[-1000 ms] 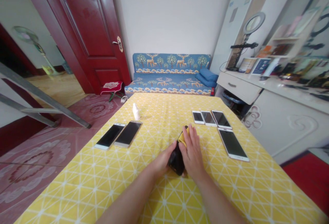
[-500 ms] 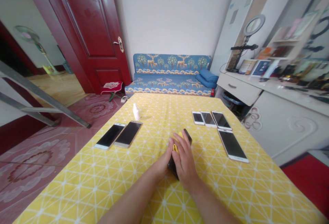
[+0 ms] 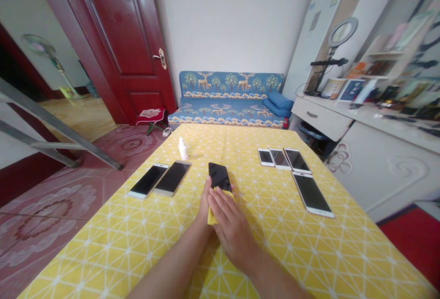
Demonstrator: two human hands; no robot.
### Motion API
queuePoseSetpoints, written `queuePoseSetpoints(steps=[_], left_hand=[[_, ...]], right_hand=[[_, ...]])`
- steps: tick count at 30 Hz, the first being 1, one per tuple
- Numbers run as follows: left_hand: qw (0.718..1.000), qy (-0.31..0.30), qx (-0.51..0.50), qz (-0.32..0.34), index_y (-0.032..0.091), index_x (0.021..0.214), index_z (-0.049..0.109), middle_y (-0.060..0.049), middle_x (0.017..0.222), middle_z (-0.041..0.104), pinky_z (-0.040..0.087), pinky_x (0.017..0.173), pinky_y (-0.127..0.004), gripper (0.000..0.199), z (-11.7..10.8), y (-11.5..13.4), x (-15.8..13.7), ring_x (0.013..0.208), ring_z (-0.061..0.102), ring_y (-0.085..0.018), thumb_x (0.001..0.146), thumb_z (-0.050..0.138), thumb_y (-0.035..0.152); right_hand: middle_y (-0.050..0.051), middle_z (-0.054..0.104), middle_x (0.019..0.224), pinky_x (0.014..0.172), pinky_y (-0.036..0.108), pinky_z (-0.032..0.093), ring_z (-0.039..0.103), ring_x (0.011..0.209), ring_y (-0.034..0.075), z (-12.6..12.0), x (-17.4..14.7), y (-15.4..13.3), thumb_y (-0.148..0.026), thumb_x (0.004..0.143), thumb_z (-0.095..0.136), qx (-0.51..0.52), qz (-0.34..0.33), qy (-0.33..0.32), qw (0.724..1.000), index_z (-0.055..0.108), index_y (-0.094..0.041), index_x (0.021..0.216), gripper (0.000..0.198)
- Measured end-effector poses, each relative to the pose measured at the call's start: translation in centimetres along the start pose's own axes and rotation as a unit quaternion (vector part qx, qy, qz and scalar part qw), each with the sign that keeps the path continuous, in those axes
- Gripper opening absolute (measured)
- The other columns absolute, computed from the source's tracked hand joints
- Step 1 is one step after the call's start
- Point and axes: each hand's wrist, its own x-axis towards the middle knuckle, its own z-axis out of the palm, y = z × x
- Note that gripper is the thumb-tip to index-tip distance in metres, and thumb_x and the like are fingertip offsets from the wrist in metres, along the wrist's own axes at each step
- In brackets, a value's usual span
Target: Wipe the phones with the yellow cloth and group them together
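Note:
A black smartphone point(image 3: 219, 175) is held just above the table, its dark screen facing up. My left hand point(image 3: 204, 205) grips it from the left and beneath, with fingertips showing at its right edge. Over the lower part of the screen, my right hand point(image 3: 231, 221) presses a yellow cloth point(image 3: 212, 218), fingers laid together on it. The phone's lower end is hidden under the cloth and that hand. Two phones, one white-edged point(image 3: 148, 181) and one gold point(image 3: 172, 177), lie to the left. Behind them stands a small white bottle point(image 3: 183, 149).
At the table's right lie a small white phone point(image 3: 266, 157), a second one point(image 3: 280, 159), a larger phone point(image 3: 297, 160) and a big white-framed phone point(image 3: 312, 194). A yellow patterned cloth covers the table point(image 3: 137, 253). Beyond it stands a blue sofa point(image 3: 220, 109); a white dresser point(image 3: 388, 161) is on the right.
The phone has turned from edge-on to screen-up and shifted left. My right hand has moved from its side onto the screen's lower part with the cloth.

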Motion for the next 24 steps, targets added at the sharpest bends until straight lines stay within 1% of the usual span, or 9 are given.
queuePoseSetpoints(steps=[3,8,10,12,16,19,21,22,24], left_hand=[[0.999,-0.008,-0.025,-0.03,0.008,0.109,0.062,-0.014,0.087,0.072,0.053,0.09,-0.038,0.051,0.5,1.0,0.7,0.094,0.068,-0.026,0.091,0.04,0.05],[0.998,-0.007,-0.052,-0.041,0.008,0.103,0.065,-0.013,0.093,0.073,0.053,0.084,-0.03,0.039,0.7,1.3,1.1,0.084,0.07,-0.02,0.091,0.045,0.039],[0.998,-0.018,-0.017,-0.052,0.009,0.104,0.066,-0.013,0.097,0.072,0.053,0.083,-0.031,0.037,0.4,1.1,1.2,0.085,0.069,-0.021,0.089,0.05,0.039],[0.998,-0.04,0.018,-0.05,0.012,0.105,0.067,-0.012,0.101,0.072,0.051,0.086,-0.033,0.035,0.1,1.0,1.3,0.09,0.068,-0.022,0.086,0.055,0.038],[0.985,-0.117,0.123,0.017,0.016,0.104,0.069,-0.01,0.113,0.069,0.04,0.099,-0.035,0.032,-0.4,0.8,1.6,0.106,0.061,-0.024,0.079,0.064,0.035],[0.951,-0.171,0.253,0.043,0.018,0.1,0.072,-0.009,0.109,0.07,0.038,0.097,-0.036,0.028,-0.7,0.9,1.5,0.106,0.059,-0.025,0.077,0.065,0.032],[0.911,-0.231,0.34,0.045,0.018,0.094,0.074,-0.007,0.1,0.072,0.041,0.089,-0.036,0.025,-0.8,1.1,1.3,0.095,0.061,-0.025,0.078,0.062,0.033],[0.888,-0.265,0.373,0.047,0.018,0.091,0.074,-0.007,0.096,0.072,0.042,0.086,-0.035,0.024,-0.8,1.2,1.3,0.09,0.061,-0.024,0.08,0.06,0.034],[0.852,-0.313,0.417,0.05,0.017,0.088,0.074,-0.006,0.09,0.072,0.043,0.08,-0.034,0.026,-0.8,1.4,1.2,0.082,0.061,-0.023,0.082,0.057,0.036]], right_hand=[[0.006,0.035,0.15,0.115,0.052,0.024,0.025,0.141,0.023,-0.2,-0.2,1.3,-0.013,0.092,0.037,-0.007,0.015,0.006,1.0,0.028,-0.019,0.147,0.056],[0.004,0.044,0.145,0.114,0.052,0.026,0.035,0.137,0.021,-0.1,-1.1,3.5,-0.023,0.096,0.038,0.042,0.123,0.051,0.99,0.041,-0.025,0.141,0.045],[0.005,0.042,0.146,0.113,0.051,0.028,0.034,0.137,0.021,0.1,-1.3,3.9,-0.023,0.096,0.038,0.056,0.139,0.067,0.986,0.041,-0.025,0.141,0.046],[0.005,0.039,0.148,0.113,0.05,0.029,0.03,0.139,0.022,0.2,-1.3,4.1,-0.02,0.095,0.038,0.053,0.13,0.071,0.988,0.037,-0.025,0.143,0.048],[0.006,0.036,0.149,0.113,0.052,0.026,0.024,0.142,0.022,0.2,-0.9,4.7,-0.013,0.093,0.034,0.006,0.1,0.07,0.992,0.034,-0.022,0.145,0.053],[0.005,0.041,0.147,0.112,0.056,0.021,0.025,0.141,0.025,-0.4,-0.7,5.4,-0.013,0.091,0.035,-0.053,0.123,0.075,0.988,0.04,-0.023,0.141,0.051],[0.006,0.046,0.144,0.111,0.057,0.021,0.03,0.139,0.027,-1.1,-0.8,6.0,-0.016,0.091,0.035,-0.079,0.164,0.087,0.98,0.047,-0.022,0.137,0.047],[0.007,0.049,0.141,0.11,0.055,0.024,0.035,0.136,0.028,-1.5,-0.9,6.3,-0.019,0.092,0.035,-0.078,0.191,0.096,0.974,0.051,-0.021,0.133,0.044],[0.011,0.061,0.126,0.101,0.048,0.037,0.052,0.12,0.029,-2.1,-1.1,6.9,-0.027,0.094,0.035,-0.044,0.261,0.111,0.958,0.06,-0.017,0.121,0.038]])
